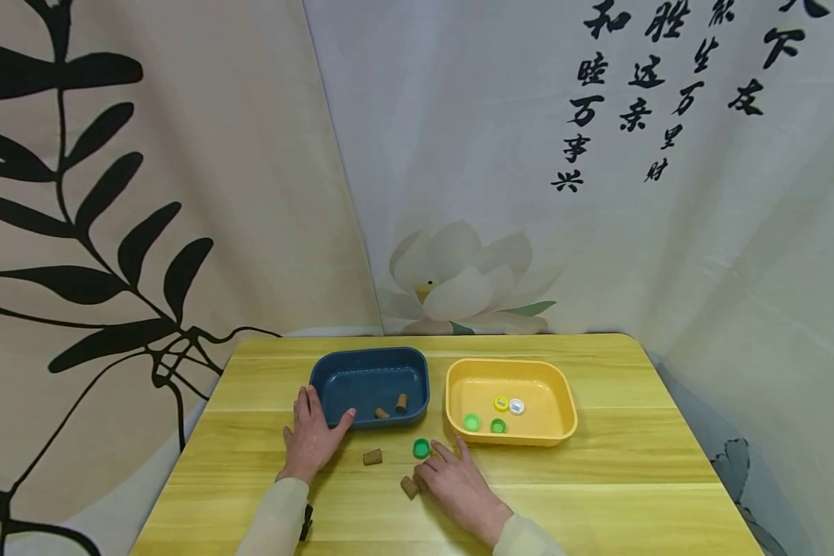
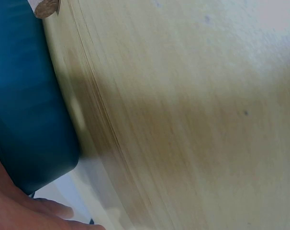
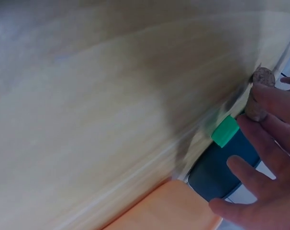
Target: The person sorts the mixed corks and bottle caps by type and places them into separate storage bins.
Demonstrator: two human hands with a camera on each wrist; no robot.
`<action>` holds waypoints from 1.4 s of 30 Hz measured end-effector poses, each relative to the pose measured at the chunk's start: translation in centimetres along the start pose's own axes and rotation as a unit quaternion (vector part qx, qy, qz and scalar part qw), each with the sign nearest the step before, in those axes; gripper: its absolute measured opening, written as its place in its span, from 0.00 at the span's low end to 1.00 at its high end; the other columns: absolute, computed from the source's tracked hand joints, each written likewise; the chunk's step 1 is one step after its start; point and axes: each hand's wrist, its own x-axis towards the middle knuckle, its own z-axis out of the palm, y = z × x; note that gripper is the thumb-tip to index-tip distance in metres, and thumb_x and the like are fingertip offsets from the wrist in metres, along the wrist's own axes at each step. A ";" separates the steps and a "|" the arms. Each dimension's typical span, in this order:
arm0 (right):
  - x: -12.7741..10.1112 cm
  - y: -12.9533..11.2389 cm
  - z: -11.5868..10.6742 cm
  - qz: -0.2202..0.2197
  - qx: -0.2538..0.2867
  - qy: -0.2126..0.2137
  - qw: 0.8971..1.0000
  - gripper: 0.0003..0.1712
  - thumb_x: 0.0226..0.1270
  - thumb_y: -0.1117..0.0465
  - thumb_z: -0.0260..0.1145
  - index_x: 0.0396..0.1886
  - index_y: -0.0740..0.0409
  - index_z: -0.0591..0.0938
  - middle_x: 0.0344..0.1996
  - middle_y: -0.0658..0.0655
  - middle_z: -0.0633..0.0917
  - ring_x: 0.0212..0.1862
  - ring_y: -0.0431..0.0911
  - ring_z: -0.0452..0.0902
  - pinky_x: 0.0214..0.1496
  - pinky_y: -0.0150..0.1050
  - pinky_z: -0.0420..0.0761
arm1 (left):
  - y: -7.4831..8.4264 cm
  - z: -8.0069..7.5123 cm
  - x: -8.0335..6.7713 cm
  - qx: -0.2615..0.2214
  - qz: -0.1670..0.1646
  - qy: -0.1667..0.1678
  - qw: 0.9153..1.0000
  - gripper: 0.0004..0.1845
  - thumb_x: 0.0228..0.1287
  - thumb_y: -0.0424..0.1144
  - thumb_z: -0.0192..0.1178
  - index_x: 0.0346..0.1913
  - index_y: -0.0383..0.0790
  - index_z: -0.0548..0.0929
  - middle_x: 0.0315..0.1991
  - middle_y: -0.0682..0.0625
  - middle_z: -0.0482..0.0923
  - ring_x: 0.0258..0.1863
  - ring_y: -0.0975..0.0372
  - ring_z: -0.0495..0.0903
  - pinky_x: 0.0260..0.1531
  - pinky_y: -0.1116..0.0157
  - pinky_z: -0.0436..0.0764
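Observation:
My left hand (image 1: 313, 437) lies spread at the near left corner of the blue tray (image 1: 322, 386), fingers along its left side and thumb at the front wall. Inside that tray are two cork stoppers, one standing (image 1: 401, 402) and one lying (image 1: 381, 413). My right hand (image 1: 462, 490) reaches over the table with fingers extended, the thumb right beside a cork stopper (image 1: 409, 487). Just beyond its fingertips sits a green bottle cap (image 1: 421, 449). Another cork stopper (image 1: 372, 457) lies between the hands. In the right wrist view, a cork (image 3: 263, 76) shows against the thumb.
A yellow tray (image 1: 566, 409) stands right of the blue one, with a yellow cap (image 1: 501, 403), a white cap (image 1: 517, 406) and two green caps in it. Both trays sit on a wooden table (image 1: 632, 494). Printed cloth (image 1: 459, 154) hangs behind the table.

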 end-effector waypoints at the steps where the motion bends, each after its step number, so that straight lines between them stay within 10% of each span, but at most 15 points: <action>1: -0.1 0.0 0.0 0.001 0.005 0.004 1.000 0.12 0.62 0.54 0.78 0.45 0.43 0.88 0.47 0.44 0.90 0.63 0.54 0.81 0.61 0.69 0.76 | 0.0 0.0 0.0 0.000 0.000 0.000 1.000 0.61 0.70 0.72 0.52 0.82 0.28 0.37 0.82 0.31 0.33 0.80 0.35 0.43 0.65 0.22 0.49; 13: -0.7 0.4 -1.1 0.047 0.042 0.013 0.998 0.23 0.62 0.47 0.77 0.55 0.47 0.86 0.51 0.47 0.88 0.65 0.51 0.78 0.67 0.62 0.74 | -0.1 0.1 0.1 0.003 0.001 -0.001 1.000 0.61 0.70 0.72 0.52 0.82 0.28 0.37 0.82 0.30 0.33 0.79 0.33 0.43 0.65 0.22 0.50; 33: 2.3 1.1 -1.7 0.062 0.123 0.181 0.974 0.23 0.64 0.54 0.77 0.56 0.57 0.84 0.48 0.51 0.87 0.52 0.45 0.83 0.59 0.45 0.82 | -0.5 0.1 0.2 -0.001 0.003 -0.004 1.000 0.61 0.71 0.72 0.52 0.82 0.28 0.36 0.82 0.30 0.32 0.80 0.34 0.42 0.66 0.23 0.49; 42: 4.9 1.3 -2.1 0.122 0.150 0.160 0.968 0.23 0.67 0.56 0.75 0.60 0.57 0.83 0.50 0.52 0.88 0.52 0.46 0.84 0.56 0.47 0.83 | -0.3 0.1 0.0 -0.007 0.003 -0.006 1.000 0.61 0.71 0.72 0.52 0.82 0.29 0.36 0.82 0.31 0.31 0.80 0.35 0.41 0.66 0.23 0.48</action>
